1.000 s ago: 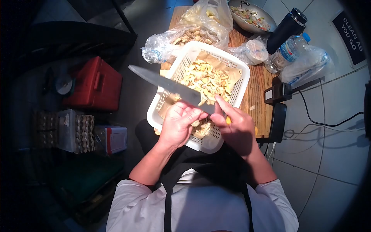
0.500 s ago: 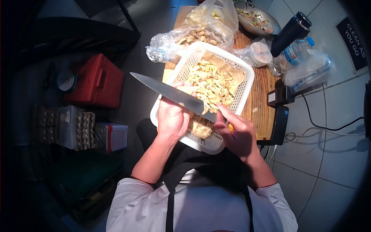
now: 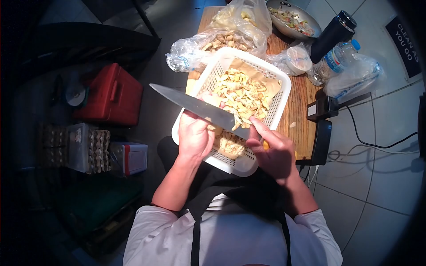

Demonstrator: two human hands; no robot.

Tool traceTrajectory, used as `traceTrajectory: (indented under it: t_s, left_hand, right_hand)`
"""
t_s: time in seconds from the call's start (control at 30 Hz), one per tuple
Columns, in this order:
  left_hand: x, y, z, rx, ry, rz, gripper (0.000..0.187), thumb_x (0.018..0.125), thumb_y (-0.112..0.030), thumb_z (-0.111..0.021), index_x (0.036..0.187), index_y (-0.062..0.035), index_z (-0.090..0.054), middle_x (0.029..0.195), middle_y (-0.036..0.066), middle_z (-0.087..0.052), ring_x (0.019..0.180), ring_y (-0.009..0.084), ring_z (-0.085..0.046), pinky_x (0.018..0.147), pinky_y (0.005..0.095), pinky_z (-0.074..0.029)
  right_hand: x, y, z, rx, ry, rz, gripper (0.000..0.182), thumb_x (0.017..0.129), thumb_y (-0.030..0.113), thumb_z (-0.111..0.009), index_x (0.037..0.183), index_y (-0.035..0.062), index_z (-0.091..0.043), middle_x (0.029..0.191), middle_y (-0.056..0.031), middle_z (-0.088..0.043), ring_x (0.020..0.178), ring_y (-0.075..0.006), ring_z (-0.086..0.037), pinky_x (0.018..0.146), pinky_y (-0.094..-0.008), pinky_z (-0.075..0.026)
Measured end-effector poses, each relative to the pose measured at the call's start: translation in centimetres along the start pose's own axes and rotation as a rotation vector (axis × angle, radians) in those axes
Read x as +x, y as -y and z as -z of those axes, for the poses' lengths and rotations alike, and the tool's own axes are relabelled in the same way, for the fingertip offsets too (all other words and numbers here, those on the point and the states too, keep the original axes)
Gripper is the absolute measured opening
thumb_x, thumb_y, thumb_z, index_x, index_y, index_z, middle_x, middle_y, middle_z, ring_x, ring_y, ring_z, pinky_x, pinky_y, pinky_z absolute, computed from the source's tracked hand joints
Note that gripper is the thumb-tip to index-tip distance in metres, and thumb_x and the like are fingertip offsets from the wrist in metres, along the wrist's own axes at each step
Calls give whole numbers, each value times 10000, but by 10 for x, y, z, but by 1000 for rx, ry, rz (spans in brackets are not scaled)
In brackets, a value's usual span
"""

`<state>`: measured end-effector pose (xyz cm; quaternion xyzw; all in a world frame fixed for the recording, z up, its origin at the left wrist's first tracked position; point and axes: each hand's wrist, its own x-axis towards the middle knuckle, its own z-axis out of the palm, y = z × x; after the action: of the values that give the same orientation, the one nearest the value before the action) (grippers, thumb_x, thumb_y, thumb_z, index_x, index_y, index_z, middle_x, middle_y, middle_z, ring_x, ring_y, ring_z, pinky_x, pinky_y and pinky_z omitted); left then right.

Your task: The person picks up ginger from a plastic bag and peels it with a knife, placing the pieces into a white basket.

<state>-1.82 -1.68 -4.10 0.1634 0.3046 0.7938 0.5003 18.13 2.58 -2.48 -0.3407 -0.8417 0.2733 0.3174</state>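
My right hand (image 3: 274, 148) grips the yellow handle of a large kitchen knife (image 3: 193, 104), with its index finger stretched along the blade near the handle. The blade points up to the left over the basket. Behind and below it is my left hand (image 3: 195, 135), palm up; its fingers curl past the far edge, and what they hold is hidden. A small pale bit shows at that palm. Beneath both hands lies a white perforated basket (image 3: 282, 116) lined with brown paper. Thin pale-yellow slices (image 3: 246, 95) are heaped in it, with more pieces (image 3: 230, 145) at the near end.
Beyond the basket, a plastic bag (image 3: 226, 41) holds brownish pieces on the wooden table (image 3: 290, 139). A pan of food (image 3: 295, 22), a dark flask (image 3: 333, 36) and a water bottle (image 3: 335, 62) stand to the right. A red box (image 3: 117, 95) and egg trays (image 3: 98, 150) are at left.
A fingertip of my left hand now shows more plainly above the blade. The knife and my right hand have barely moved.
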Motion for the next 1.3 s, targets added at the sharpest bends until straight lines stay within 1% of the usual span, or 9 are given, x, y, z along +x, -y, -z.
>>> traceTrajectory:
  t_s: [0.17,0.37,0.47,0.67,0.77,0.9,0.97,1.17,1.3]
  left_hand:
    - [2,5,8,-43,55,-39,261,907,63,-630,1159,26,-571,1159,108,-581,1046,205,-636,934,300,-550]
    - [0,3,4,-51,-26,-35,404,925,47,-622,1304,38,-483,1173,124,-599,1028,206,-652,945,309,-550]
    - [-1,4,2,-31,-16,-66,452,939,36,-613,1354,42,-436,1196,142,-606,1032,209,-659,962,319,-551]
    - [-1,6,4,-31,-50,-81,419,945,36,-607,1335,41,-454,1202,152,-608,1053,220,-657,965,327,-552]
    - [-2,7,3,-43,-12,-97,422,939,35,-618,1332,43,-463,1203,153,-615,1057,226,-657,963,333,-551]
    - [-7,11,5,35,12,-107,415,928,29,-640,1314,55,-490,1217,159,-623,1065,225,-654,964,337,-542]
    - [-8,14,8,24,-10,-96,407,924,25,-651,1302,61,-505,1227,163,-625,1073,228,-653,972,337,-534]
    - [-12,21,10,85,41,-59,411,939,-4,-647,1317,69,-504,1274,169,-620,1165,233,-621,1025,343,-497]
    - [-13,15,-4,-6,-12,-15,372,942,16,-641,1297,47,-535,1213,119,-638,1117,197,-629,987,337,-510]
  right_hand:
    - [-2,0,-2,11,2,-21,549,926,459,-681,1256,21,-655,824,-156,-708,736,-335,-710,641,-392,-557]
    - [-2,-2,1,-50,2,-20,561,926,474,-675,1273,33,-655,754,-169,-676,685,-334,-693,611,-398,-547]
    - [-2,-3,0,-41,-7,-15,562,925,477,-676,1273,36,-656,745,-173,-672,678,-333,-692,606,-397,-545]
    - [-3,-3,-2,-29,-20,-22,569,919,484,-681,1271,37,-659,736,-176,-668,672,-333,-693,599,-396,-544]
    - [-3,-2,-1,-45,-11,-33,564,918,481,-683,1264,35,-662,735,-176,-669,672,-332,-694,599,-394,-545]
    - [0,1,0,-84,-12,-31,544,911,466,-696,1245,38,-671,739,-170,-672,672,-330,-694,594,-394,-544]
    - [2,0,-3,-68,-51,13,532,904,454,-707,1235,39,-675,745,-165,-675,671,-329,-693,588,-395,-543]
    - [5,-2,-7,-109,-62,32,509,877,434,-738,1230,70,-686,713,-139,-657,644,-319,-678,563,-400,-533]
    - [6,-1,-8,-120,-81,22,501,864,425,-753,1230,89,-690,682,-123,-636,624,-315,-666,553,-400,-526]
